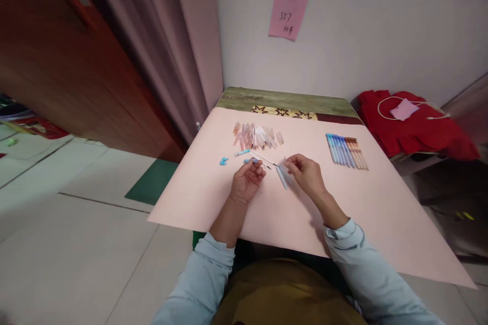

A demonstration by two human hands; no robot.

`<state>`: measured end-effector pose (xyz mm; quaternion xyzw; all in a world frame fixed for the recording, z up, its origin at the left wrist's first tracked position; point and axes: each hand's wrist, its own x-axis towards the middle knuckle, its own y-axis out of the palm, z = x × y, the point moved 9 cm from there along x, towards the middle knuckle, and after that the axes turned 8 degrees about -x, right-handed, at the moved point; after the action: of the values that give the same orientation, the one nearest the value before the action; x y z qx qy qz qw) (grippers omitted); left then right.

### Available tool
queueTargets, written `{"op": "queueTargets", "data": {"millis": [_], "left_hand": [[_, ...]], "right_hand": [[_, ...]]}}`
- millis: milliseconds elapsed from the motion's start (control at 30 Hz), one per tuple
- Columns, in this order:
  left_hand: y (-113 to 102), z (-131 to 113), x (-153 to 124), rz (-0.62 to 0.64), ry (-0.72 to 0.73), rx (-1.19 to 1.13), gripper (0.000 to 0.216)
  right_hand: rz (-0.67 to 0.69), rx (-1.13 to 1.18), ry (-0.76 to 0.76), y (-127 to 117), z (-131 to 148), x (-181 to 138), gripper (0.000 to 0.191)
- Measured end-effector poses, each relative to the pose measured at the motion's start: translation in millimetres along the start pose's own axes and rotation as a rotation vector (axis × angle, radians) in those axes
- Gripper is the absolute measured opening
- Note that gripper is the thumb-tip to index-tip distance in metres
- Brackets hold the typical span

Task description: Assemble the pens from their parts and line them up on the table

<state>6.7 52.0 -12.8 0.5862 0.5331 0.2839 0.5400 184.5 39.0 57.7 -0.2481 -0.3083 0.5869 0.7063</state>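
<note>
Centrally, pen parts (243, 153) before you on the worktop (381, 213).
Your left hand (247, 181) pinches a blue tube (254, 160) in its fingers; your right hand (308, 175) has fingertips together, contents unclear.

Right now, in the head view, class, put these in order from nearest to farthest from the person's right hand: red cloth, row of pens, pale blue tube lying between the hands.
1. Pale blue tube: just left of the right hand.
2. Row of pens: to that hand's right.
3. Red cloth: far right, beyond the pens.
</note>
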Motion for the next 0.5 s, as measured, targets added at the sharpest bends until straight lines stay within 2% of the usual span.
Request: {"op": "queueTargets", "data": {"millis": [100, 233, 333, 500], "left_hand": [[1, 4, -1, -0.008, -0.024, 0.042, 0.006], [8, 7, -4, 0.062, -0.018, 0.064, 0.007], [12, 7, -5, 0.117, -0.013, 0.073, 0.009], [13, 7, -5, 0.135, -0.008, 0.100, 0.007]], "right_hand": [[0.033, 0.209, -0.040, 4, 25, -3, 0.022], [0.063, 0.256, -0.122, 11, 59, -11, 0.017], [0.039, 0.216, -0.108, 14, 68, -16, 0.015], [0.015, 0.194, -0.121, 12, 71, -18, 0.012]]}}
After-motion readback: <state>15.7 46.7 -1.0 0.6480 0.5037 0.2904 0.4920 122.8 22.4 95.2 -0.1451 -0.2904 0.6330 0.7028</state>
